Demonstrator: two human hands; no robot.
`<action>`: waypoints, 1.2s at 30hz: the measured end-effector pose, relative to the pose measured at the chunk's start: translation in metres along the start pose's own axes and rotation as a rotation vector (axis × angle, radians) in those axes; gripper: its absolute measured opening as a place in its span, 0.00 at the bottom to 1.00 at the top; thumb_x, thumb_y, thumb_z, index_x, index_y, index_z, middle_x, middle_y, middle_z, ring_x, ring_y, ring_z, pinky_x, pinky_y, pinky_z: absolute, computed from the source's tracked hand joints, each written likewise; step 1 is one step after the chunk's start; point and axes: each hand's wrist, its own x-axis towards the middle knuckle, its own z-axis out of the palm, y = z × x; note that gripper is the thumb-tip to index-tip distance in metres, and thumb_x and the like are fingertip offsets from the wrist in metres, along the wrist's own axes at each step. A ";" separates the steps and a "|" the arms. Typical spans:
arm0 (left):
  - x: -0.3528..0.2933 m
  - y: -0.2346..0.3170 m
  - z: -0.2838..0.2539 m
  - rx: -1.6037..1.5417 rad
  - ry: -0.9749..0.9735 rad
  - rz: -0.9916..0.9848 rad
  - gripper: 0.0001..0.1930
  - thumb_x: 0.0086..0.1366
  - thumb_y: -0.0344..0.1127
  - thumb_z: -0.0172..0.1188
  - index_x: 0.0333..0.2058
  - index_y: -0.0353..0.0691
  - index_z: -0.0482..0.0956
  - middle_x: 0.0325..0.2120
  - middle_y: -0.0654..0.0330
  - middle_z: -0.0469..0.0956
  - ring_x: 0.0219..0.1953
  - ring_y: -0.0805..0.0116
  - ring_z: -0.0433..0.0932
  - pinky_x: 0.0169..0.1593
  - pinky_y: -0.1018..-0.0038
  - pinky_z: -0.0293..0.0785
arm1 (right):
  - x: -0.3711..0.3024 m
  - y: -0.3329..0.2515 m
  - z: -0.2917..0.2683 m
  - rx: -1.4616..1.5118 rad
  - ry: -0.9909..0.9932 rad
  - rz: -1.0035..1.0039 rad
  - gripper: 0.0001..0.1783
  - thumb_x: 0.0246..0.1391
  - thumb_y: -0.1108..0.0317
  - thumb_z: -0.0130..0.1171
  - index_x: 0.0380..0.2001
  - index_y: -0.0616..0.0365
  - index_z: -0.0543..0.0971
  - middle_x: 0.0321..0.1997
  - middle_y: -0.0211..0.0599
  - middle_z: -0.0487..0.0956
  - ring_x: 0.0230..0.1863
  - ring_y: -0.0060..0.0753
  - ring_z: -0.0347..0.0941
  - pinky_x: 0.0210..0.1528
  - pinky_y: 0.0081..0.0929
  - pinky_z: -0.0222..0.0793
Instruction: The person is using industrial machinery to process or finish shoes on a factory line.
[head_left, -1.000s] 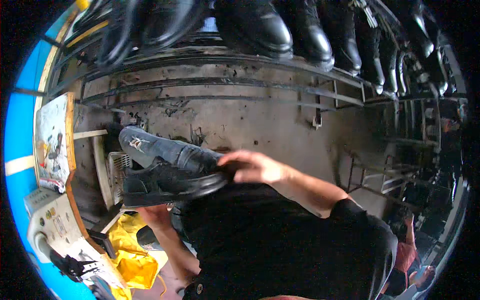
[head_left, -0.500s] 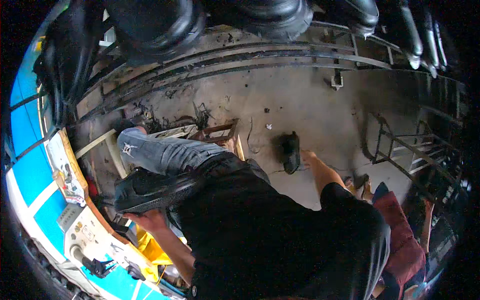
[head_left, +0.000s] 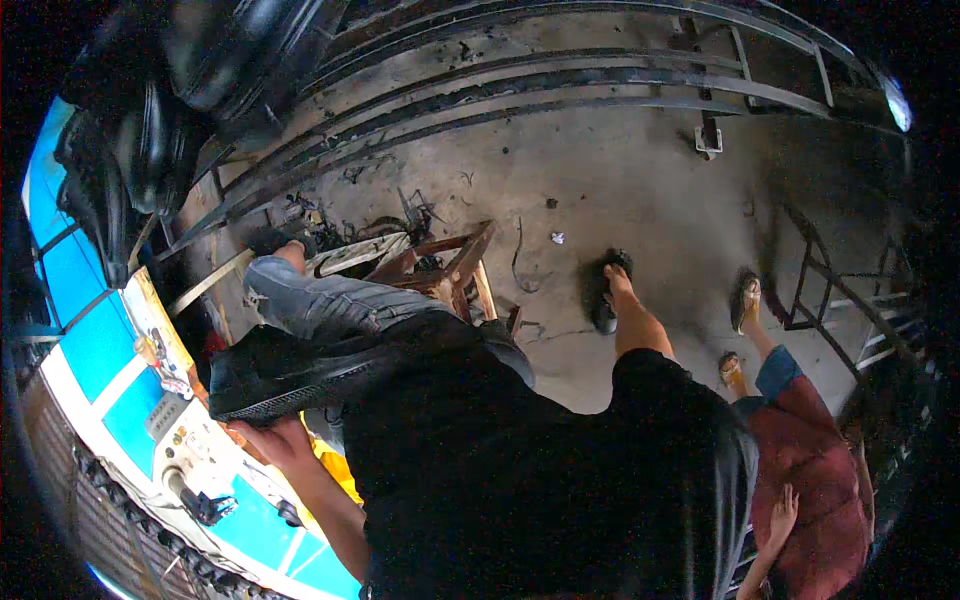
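Observation:
A large black shoe (head_left: 290, 385) with a ridged sole edge lies across my lap at the left. My left hand (head_left: 280, 445) supports it from below, fingers curled against the sole; the far fingers are hidden beneath. My right arm reaches out over the floor. At its end my right hand (head_left: 622, 285) closes round a second black shoe (head_left: 606, 316), which shows on both sides of the fingers. My jeans leg (head_left: 330, 295) stretches out beyond the first shoe.
Left, a blue-and-white bench (head_left: 90, 370) carries tools. A brown wooden frame (head_left: 465, 265) stands ahead, metal rails (head_left: 560, 85) cross behind it, and glossy black shapes (head_left: 150, 150) hang upper left. A person in maroon (head_left: 805, 470) is close on my right, near a metal rack (head_left: 840, 290).
My view has shifted, so several hanging black shapes have left the top. My right hand has come over the second shoe, which is turned and mostly covered. The left hand keeps the first shoe.

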 end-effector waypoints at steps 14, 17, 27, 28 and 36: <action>0.009 -0.066 -0.108 -0.160 0.029 -0.098 0.36 0.71 0.64 0.46 0.70 0.50 0.59 0.69 0.57 0.62 0.70 0.52 0.61 0.72 0.48 0.54 | 0.114 -0.010 -0.168 -0.149 0.083 -0.558 0.29 0.52 0.46 0.72 0.53 0.48 0.81 0.56 0.30 0.79 0.50 0.38 0.76 0.45 0.39 0.72; -0.017 0.034 -0.093 0.143 0.086 0.114 0.37 0.70 0.64 0.49 0.70 0.50 0.60 0.69 0.57 0.61 0.70 0.52 0.60 0.72 0.46 0.54 | -0.032 -0.058 0.062 0.411 -0.209 -0.231 0.29 0.51 0.47 0.73 0.53 0.49 0.82 0.50 0.34 0.82 0.49 0.37 0.77 0.43 0.37 0.73; -0.008 -0.047 -0.142 -0.573 -0.031 -0.070 0.35 0.71 0.62 0.49 0.69 0.50 0.61 0.69 0.60 0.63 0.69 0.56 0.63 0.72 0.51 0.56 | -0.169 -0.272 0.179 -0.156 -0.394 -0.599 0.26 0.51 0.58 0.74 0.47 0.61 0.77 0.42 0.36 0.80 0.39 0.26 0.71 0.38 0.32 0.69; -0.015 -0.049 -0.149 -0.576 -0.016 -0.075 0.35 0.71 0.62 0.49 0.70 0.50 0.61 0.69 0.61 0.62 0.69 0.56 0.62 0.72 0.52 0.55 | -0.232 -0.289 0.202 -0.348 -0.560 -0.688 0.26 0.53 0.58 0.72 0.48 0.62 0.76 0.43 0.34 0.79 0.39 0.26 0.71 0.39 0.31 0.68; -0.040 -0.077 -0.185 -0.692 0.101 -0.037 0.40 0.67 0.61 0.57 0.70 0.47 0.57 0.69 0.58 0.61 0.70 0.55 0.60 0.72 0.53 0.54 | -0.486 -0.324 0.356 -1.248 -0.798 -1.457 0.26 0.59 0.55 0.65 0.53 0.61 0.75 0.42 0.36 0.79 0.49 0.33 0.74 0.49 0.32 0.66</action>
